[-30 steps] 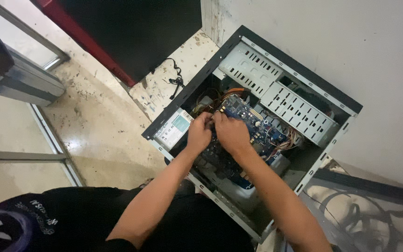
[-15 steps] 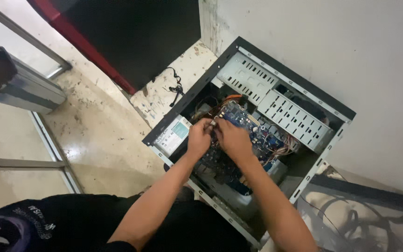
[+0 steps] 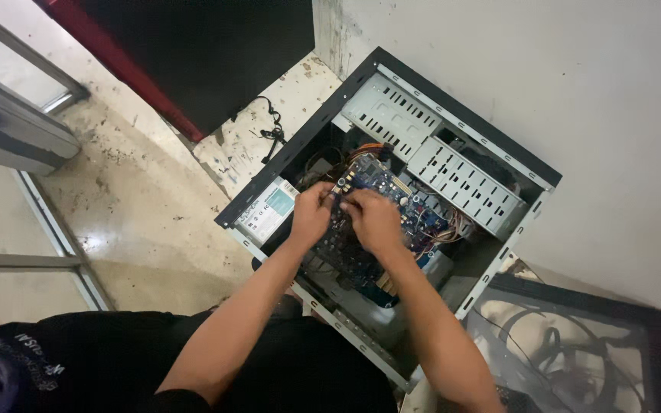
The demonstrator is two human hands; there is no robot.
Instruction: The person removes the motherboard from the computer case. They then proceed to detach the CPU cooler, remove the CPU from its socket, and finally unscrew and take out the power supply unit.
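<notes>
Head view: computer case [image 3: 464,145] (open-sided) holds blue motherboard [image 3: 415,206], pinched by left hand [image 3: 311,214] and right hand [image 3: 374,220].

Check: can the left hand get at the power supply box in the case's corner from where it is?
Probably yes. The left hand is over the blue motherboard, right beside the power supply box. The case lies open-sided, and nothing visible sits between them.

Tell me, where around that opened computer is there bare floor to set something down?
Bare floor lies left of the computer case, between it, the metal window frame and the dark red-edged panel. A small patch by the black cable is free too. Inside the case, both hands crowd the blue circuit board.
</notes>
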